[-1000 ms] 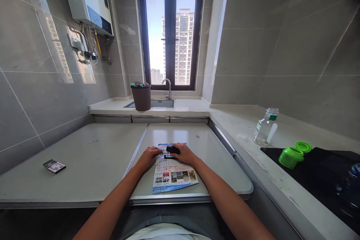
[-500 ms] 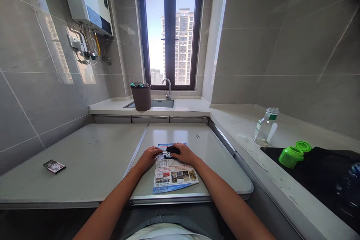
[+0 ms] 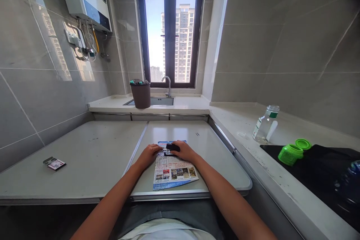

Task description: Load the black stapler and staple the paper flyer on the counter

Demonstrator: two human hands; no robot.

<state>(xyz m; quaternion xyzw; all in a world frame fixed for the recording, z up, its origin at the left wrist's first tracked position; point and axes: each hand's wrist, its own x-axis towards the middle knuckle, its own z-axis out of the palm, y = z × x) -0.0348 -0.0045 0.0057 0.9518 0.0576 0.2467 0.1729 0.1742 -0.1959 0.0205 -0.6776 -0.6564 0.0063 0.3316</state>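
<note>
A printed colour leaflet [image 3: 173, 170] lies on the white table [image 3: 213, 150] in front of me. My right hand [image 3: 185, 152] is curled over a small black object [image 3: 172, 147], perhaps a stapler, at the leaflet's far edge. My left hand [image 3: 150, 154] rests on the leaflet's left upper corner, fingers bent and pressing the paper beside the black object.
A small card packet [image 3: 54, 163] lies far left on the table. A brown bin [image 3: 140, 94] stands by the sink [image 3: 160, 101] and tap under the window. On the right counter stand a clear bottle [image 3: 266, 124], a green jar [image 3: 289, 154] with its lid, and a black hob [image 3: 323, 172].
Both hands stay on the leaflet and the black object. The view has tilted slightly, so everything sits a little higher in frame.
</note>
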